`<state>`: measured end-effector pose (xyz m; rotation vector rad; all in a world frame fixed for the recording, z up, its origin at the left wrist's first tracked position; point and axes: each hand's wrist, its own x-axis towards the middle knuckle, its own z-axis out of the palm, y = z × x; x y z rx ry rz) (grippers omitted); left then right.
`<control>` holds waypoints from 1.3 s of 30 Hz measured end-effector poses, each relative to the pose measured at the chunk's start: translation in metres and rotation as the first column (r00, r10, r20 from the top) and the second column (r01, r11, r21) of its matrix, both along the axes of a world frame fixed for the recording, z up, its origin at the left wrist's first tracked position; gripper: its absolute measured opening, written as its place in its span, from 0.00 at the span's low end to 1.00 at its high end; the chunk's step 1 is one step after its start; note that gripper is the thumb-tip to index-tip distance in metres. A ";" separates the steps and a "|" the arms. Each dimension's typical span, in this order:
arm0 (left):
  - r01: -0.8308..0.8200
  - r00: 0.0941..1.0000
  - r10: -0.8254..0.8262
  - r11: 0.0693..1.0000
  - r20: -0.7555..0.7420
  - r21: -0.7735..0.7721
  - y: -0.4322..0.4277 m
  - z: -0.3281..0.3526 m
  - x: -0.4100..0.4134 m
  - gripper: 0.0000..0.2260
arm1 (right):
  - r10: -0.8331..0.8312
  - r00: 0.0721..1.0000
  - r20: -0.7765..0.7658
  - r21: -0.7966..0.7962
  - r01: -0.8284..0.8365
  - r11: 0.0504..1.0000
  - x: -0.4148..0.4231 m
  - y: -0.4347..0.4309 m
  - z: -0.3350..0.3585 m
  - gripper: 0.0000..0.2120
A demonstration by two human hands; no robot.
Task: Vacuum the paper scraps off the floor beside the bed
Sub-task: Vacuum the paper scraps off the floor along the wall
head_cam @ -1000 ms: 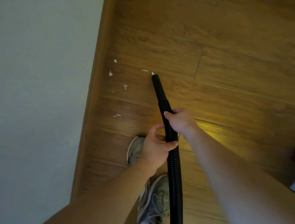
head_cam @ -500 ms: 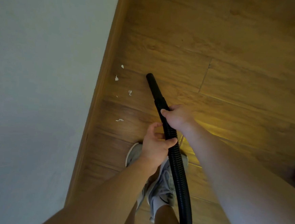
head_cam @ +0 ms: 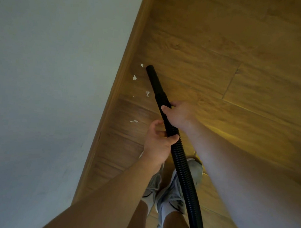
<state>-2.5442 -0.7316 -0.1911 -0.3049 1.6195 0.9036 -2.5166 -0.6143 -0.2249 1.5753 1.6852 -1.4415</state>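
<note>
Head view: grey shoes [head_cam: 176, 189] stand on the wood floor [head_cam: 232, 48] near the bed [head_cam: 50, 70] edge. Past them the left hand [head_cam: 159, 143] grips the ribbed black hose [head_cam: 183, 168], fingers curled round it. Just ahead, the right hand [head_cam: 177, 114] grips it too, where the rigid nozzle [head_cam: 154, 80] begins. White scraps [head_cam: 134, 77] lie between nozzle and bed edge, one just beside the tip.

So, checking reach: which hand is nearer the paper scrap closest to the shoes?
Left. The left hand sits just right of the scrap; right hand grips the hose farther up-right.
</note>
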 end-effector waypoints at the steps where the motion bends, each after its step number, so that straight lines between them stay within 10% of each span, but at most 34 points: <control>1: 0.006 1.000 -0.006 1.000 -0.007 -0.007 -0.002 -0.002 -0.001 0.23 | -0.009 1.000 -0.006 -0.016 0.008 1.000 -0.002 -0.002 -0.001 0.18; 39: -0.063 0.996 0.058 0.995 0.064 0.082 -0.023 0.004 0.006 0.23 | -0.041 0.999 0.020 0.048 0.040 0.998 0.008 -0.022 0.002 0.15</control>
